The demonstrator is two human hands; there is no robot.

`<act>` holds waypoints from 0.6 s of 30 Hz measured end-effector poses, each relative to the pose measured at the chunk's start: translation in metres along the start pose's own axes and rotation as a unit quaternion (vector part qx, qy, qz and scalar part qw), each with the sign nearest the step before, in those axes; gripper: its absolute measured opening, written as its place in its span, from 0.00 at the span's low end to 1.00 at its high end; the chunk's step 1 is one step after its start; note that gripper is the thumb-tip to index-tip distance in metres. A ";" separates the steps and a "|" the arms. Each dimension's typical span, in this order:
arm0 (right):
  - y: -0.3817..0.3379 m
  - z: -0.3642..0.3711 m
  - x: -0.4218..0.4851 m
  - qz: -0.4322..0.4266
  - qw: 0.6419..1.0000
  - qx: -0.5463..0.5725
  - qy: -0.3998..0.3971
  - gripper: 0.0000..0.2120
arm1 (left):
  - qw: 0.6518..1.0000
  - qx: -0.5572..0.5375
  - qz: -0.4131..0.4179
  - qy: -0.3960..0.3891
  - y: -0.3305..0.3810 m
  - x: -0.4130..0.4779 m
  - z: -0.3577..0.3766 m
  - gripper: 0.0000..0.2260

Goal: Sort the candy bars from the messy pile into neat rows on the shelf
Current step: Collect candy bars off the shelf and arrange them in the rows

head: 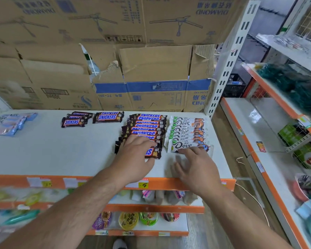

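Snickers row (pixel 147 126) under left hand (pixel 136 157), right hand (pixel 196 166) fingers (pixel 192 152) touching Dove bar (pixel 183 145)

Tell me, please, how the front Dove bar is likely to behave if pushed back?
The front Dove bar would probably slide easily: a glossy wrapper flat on the smooth shelf. It looks slim, so likely light for the right hand. Its thin wrapper ends may flex or ride up over the next bar.
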State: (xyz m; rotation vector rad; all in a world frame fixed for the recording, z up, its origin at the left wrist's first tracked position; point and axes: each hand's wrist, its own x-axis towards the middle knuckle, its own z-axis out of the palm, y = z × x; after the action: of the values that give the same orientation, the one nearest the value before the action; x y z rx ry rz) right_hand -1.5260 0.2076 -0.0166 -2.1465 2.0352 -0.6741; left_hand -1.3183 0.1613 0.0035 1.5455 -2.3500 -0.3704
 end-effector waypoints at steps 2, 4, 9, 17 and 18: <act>-0.011 0.001 0.000 -0.024 1.000 -0.009 -0.004 0.14 | 1.000 0.007 -0.010 -0.002 -0.004 -0.008 -0.003 0.22; -0.025 0.002 0.001 -0.035 0.999 -0.007 -0.019 0.16 | 1.000 0.010 -0.024 0.001 -0.012 -0.018 -0.008 0.22; -0.072 0.010 0.004 -0.084 0.995 0.012 -0.050 0.18 | 0.997 0.017 -0.071 0.014 -0.042 -0.046 -0.027 0.23; -0.181 0.046 0.002 -0.141 0.987 0.014 -0.080 0.22 | 0.989 0.016 -0.137 0.051 -0.123 -0.112 -0.072 0.23; -0.200 0.053 0.002 -0.145 0.986 0.020 -0.085 0.23 | 0.988 0.015 -0.142 0.054 -0.136 -0.123 -0.079 0.23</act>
State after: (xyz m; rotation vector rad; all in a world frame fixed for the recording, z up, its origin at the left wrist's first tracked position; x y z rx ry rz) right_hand -1.3211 0.2132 0.0105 -2.4090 1.6309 -0.5336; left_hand -1.1266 0.2181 0.0120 1.8710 -2.0657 -0.3075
